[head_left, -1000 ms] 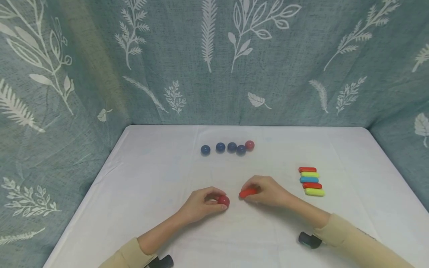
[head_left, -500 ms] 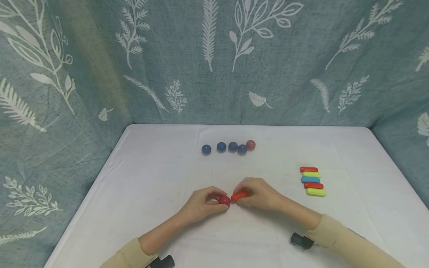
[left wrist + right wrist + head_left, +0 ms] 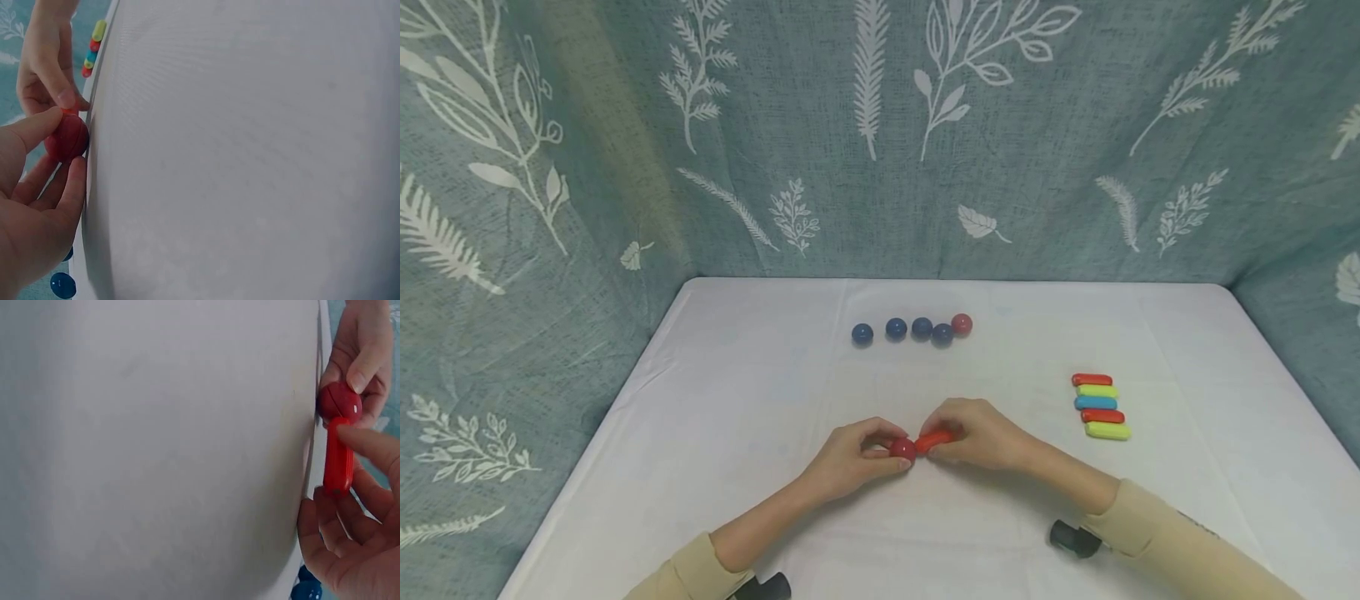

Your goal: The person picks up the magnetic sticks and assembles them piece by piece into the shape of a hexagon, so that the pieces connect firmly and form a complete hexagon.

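My left hand (image 3: 853, 458) pinches a dark red ball (image 3: 903, 451) between thumb and fingers, low over the white cloth. From the other side my right hand (image 3: 981, 435) grips a short red rod (image 3: 934, 441) with rounded ends. One end of the rod meets the ball in the head view. The right wrist view shows the red rod (image 3: 338, 456) lengthwise, its tip against the ball (image 3: 340, 402), which has a thin seam line. In the left wrist view the ball (image 3: 66, 139) covers most of the rod.
Several dark blue balls (image 3: 897, 329) and one red ball (image 3: 962, 324) lie in a row toward the back of the white-covered table (image 3: 737, 333). To the right, several short rods in red, yellow and blue (image 3: 1095, 403) lie stacked side by side. A patterned teal curtain (image 3: 820, 125) hangs behind.
My right hand has moved left with the red rod, bringing its end from a gap away up to the ball. My left hand has stayed nearly still, holding the ball.
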`<state>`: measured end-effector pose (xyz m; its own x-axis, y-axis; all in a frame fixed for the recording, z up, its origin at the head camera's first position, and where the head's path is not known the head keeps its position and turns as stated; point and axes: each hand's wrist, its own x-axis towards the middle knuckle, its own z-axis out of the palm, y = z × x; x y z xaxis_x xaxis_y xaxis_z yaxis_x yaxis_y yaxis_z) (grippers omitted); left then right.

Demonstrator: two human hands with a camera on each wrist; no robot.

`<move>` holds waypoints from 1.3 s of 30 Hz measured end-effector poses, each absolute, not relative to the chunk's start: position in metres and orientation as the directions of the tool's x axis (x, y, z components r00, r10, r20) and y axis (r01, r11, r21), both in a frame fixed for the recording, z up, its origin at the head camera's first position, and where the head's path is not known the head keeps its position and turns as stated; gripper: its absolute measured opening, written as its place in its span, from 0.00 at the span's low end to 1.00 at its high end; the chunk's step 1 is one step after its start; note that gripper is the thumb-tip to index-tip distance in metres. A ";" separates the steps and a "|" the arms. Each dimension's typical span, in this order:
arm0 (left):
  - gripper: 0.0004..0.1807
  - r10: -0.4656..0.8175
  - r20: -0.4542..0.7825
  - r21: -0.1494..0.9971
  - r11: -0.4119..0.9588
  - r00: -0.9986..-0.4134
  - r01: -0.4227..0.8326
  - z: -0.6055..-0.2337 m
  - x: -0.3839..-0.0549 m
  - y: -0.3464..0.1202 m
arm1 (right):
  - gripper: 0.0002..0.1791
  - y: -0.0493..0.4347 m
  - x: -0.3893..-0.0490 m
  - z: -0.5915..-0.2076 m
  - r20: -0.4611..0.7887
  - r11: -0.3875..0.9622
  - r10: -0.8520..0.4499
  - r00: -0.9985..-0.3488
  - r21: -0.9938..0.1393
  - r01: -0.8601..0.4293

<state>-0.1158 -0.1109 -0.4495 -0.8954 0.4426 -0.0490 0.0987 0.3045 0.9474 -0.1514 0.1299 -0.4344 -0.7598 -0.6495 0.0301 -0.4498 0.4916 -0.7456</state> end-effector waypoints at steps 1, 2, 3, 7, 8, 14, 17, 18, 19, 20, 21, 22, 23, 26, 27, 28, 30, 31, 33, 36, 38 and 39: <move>0.18 0.441 -0.051 0.947 0.306 -0.896 0.097 -0.450 -0.116 -0.111 | 0.12 0.131 -0.153 -0.433 0.020 0.499 -0.637 -0.770 -0.751 -0.432; 0.18 0.441 -0.051 0.949 0.302 -0.896 0.094 -0.450 -0.116 -0.111 | 0.12 0.132 -0.155 -0.432 0.015 0.511 -0.621 -0.783 -0.750 -0.420; 0.18 0.439 -0.054 0.948 0.304 -0.897 0.091 -0.451 -0.116 -0.111 | 0.12 0.134 -0.159 -0.431 0.018 0.519 -0.600 -0.799 -0.751 -0.407; 0.18 0.436 -0.062 0.947 0.310 -0.898 0.085 -0.451 -0.116 -0.111 | 0.12 0.143 -0.181 -0.427 0.090 0.550 -0.464 -0.881 -0.751 -0.366; 0.18 0.436 -0.064 0.947 0.310 -0.898 0.084 -0.450 -0.116 -0.111 | 0.12 0.146 -0.187 -0.426 0.120 0.554 -0.427 -0.896 -0.749 -0.364; 0.19 0.438 -0.071 0.942 0.325 -0.896 0.084 -0.449 -0.116 -0.112 | 0.18 0.159 -0.224 -0.424 0.189 0.598 -0.286 -0.940 -0.731 -0.329; 0.19 0.438 -0.075 0.938 0.336 -0.896 0.086 -0.448 -0.116 -0.112 | 0.22 0.159 -0.239 -0.425 0.175 0.627 -0.277 -0.945 -0.712 -0.316; 0.19 0.439 -0.075 0.937 0.338 -0.895 0.087 -0.449 -0.116 -0.112 | 0.23 0.158 -0.244 -0.425 0.168 0.633 -0.278 -0.946 -0.709 -0.312; 0.19 0.439 -0.074 0.937 0.339 -0.896 0.088 -0.449 -0.116 -0.112 | 0.24 0.158 -0.248 -0.426 0.172 0.635 -0.284 -0.943 -0.703 -0.319; 0.19 0.438 -0.074 0.936 0.340 -0.896 0.089 -0.449 -0.116 -0.112 | 0.25 0.157 -0.251 -0.426 0.179 0.635 -0.291 -0.940 -0.699 -0.330; 0.19 0.438 -0.074 0.936 0.341 -0.896 0.089 -0.449 -0.116 -0.112 | 0.26 0.156 -0.254 -0.427 0.184 0.637 -0.295 -0.938 -0.693 -0.336; 0.19 0.437 -0.074 0.937 0.339 -0.896 0.088 -0.449 -0.116 -0.112 | 0.27 0.155 -0.257 -0.427 0.193 0.639 -0.302 -0.933 -0.686 -0.349; 0.19 0.437 -0.075 0.937 0.339 -0.897 0.087 -0.449 -0.116 -0.112 | 0.27 0.154 -0.259 -0.428 0.200 0.642 -0.309 -0.930 -0.678 -0.359; 0.20 0.434 -0.078 0.937 0.339 -0.897 0.082 -0.450 -0.115 -0.111 | 0.27 0.153 -0.265 -0.430 0.202 0.662 -0.320 -0.926 -0.652 -0.371; 0.20 0.434 -0.079 0.936 0.342 -0.897 0.083 -0.450 -0.115 -0.111 | 0.27 0.152 -0.267 -0.431 0.194 0.672 -0.321 -0.927 -0.643 -0.367; 0.20 0.434 -0.079 0.935 0.345 -0.898 0.085 -0.450 -0.115 -0.111 | 0.26 0.152 -0.268 -0.431 0.187 0.679 -0.322 -0.928 -0.637 -0.365; 0.20 0.433 -0.077 0.932 0.350 -0.898 0.089 -0.450 -0.115 -0.111 | 0.26 0.151 -0.270 -0.432 0.174 0.695 -0.327 -0.929 -0.622 -0.361; 0.20 0.433 -0.077 0.931 0.353 -0.898 0.090 -0.450 -0.115 -0.111 | 0.25 0.151 -0.271 -0.431 0.169 0.701 -0.331 -0.929 -0.614 -0.361; 0.20 0.433 -0.075 0.931 0.354 -0.898 0.093 -0.451 -0.115 -0.111 | 0.25 0.151 -0.272 -0.431 0.158 0.714 -0.339 -0.928 -0.599 -0.362; 0.20 0.432 -0.073 0.933 0.349 -0.899 0.092 -0.450 -0.115 -0.111 | 0.23 0.151 -0.274 -0.430 0.151 0.728 -0.344 -0.927 -0.581 -0.365; 0.20 0.430 -0.073 0.932 0.349 -0.900 0.092 -0.450 -0.115 -0.111 | 0.22 0.151 -0.275 -0.431 0.146 0.735 -0.341 -0.929 -0.575 -0.360; 0.20 0.429 -0.074 0.932 0.350 -0.900 0.090 -0.449 -0.115 -0.111 | 0.22 0.151 -0.276 -0.431 0.143 0.736 -0.337 -0.931 -0.577 -0.355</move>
